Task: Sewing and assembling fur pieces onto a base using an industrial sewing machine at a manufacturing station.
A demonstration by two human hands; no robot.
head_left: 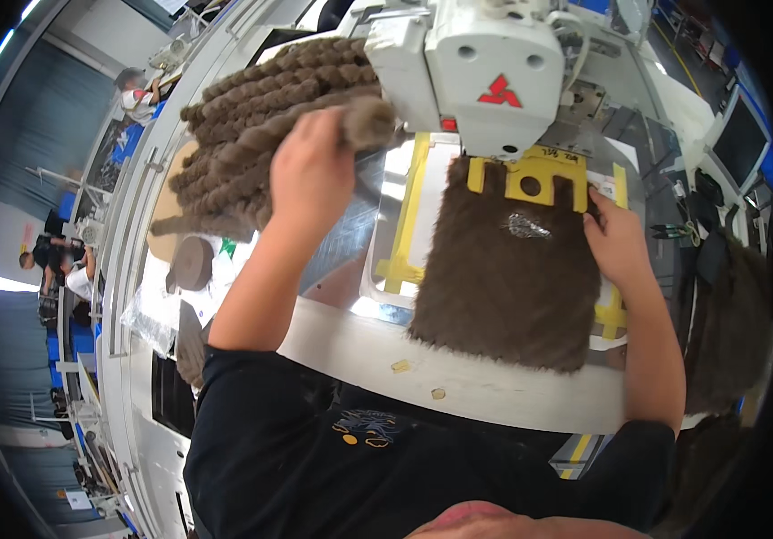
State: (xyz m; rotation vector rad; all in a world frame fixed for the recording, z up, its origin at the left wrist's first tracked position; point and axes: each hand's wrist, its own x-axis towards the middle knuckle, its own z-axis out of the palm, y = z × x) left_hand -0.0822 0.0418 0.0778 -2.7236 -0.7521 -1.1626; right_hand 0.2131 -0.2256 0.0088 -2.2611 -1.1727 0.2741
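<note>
My left hand (313, 171) is raised and closed around a brown plush piece (368, 124), whose rounded end is blurred. Below and behind it lies a heap of similar plush strips (251, 135). A flat brown plush panel (507, 278) lies under the head of a white sewing machine (494, 76). On the panel's far edge sits a yellow template (539, 166) with cut-outs and a round hole, and a shiny clear patch shows just below it. My right hand (620, 241) pinches the panel's right edge beside the template, thumb on top.
A white frame with yellow tape (409, 216) surrounds the sewing area. A grey-brown roll (193, 262) and a clear plastic bag (151, 310) lie at the left. Dark plush (732, 323) hangs at the right below a monitor (741, 135). People work far left.
</note>
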